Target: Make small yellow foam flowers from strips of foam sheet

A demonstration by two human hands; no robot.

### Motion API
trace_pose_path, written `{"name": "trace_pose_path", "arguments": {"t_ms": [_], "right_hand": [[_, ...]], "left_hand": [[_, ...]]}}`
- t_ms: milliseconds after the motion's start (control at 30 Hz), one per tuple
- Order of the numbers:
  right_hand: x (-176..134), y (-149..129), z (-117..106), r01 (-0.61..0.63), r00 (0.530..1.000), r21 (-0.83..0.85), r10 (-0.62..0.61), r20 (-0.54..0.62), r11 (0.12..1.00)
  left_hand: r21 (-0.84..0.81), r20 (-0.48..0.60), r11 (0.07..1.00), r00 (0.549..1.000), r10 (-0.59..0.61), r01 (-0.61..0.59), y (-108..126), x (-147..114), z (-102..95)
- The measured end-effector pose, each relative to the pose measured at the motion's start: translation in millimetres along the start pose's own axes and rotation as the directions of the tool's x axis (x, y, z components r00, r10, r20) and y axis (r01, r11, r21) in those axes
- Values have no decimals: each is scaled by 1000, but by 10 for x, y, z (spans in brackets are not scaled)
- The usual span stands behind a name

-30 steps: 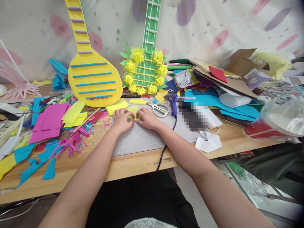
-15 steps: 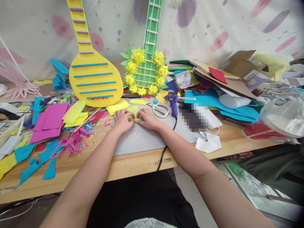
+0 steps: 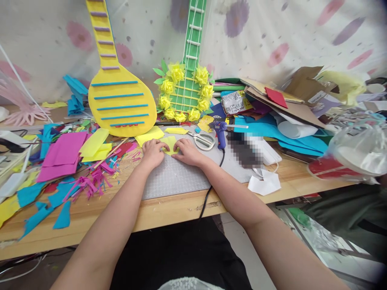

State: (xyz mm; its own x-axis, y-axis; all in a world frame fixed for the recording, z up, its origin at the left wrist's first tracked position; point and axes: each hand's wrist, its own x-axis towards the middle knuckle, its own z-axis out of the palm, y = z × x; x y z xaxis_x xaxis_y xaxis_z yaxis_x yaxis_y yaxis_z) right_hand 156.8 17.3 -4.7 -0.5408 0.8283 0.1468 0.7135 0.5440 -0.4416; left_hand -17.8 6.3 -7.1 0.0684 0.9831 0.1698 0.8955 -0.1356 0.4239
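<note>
On the mat (image 3: 181,177), the left hand (image 3: 153,153) and right hand (image 3: 188,152), both half-curled, touch 1 yellow paper (image 3: 169,142); whether they grip it, I can't tell.

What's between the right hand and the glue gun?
The scissors: in the head view their pale handle loops lie on the grey mat between the right hand and the glue gun.

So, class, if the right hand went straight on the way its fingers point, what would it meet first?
The right hand would first meet the yellow paper between the hands; beyond, probably the left hand, though depth is unclear.
</note>
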Motion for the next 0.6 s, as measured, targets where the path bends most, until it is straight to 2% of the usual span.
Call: {"name": "trace_pose_path", "arguments": {"t_ms": [133, 300, 467, 533, 600], "right_hand": [[11, 24, 1, 28, 999, 38, -26, -40, 999], [47, 80, -6, -3, 987, 132, 24, -157, 991], [31, 86, -40, -9, 963, 156, 51, -265, 988], [7, 62, -73, 21, 961, 122, 13, -278, 992], [-17, 28, -104, 104, 967, 73, -84, -240, 992]], "left_hand": [[-7, -49, 998, 996, 69, -69, -62, -22, -69], [-25, -11, 987, 987, 160, -160, -133, -12, -108], [73, -44, 977, 978, 205, -201, -81, 22, -56], [137, -74, 974, 978, 193, -182, -39, 24, -41], [186, -97, 973, 982, 160, -140, 2, 18, -37]]}}
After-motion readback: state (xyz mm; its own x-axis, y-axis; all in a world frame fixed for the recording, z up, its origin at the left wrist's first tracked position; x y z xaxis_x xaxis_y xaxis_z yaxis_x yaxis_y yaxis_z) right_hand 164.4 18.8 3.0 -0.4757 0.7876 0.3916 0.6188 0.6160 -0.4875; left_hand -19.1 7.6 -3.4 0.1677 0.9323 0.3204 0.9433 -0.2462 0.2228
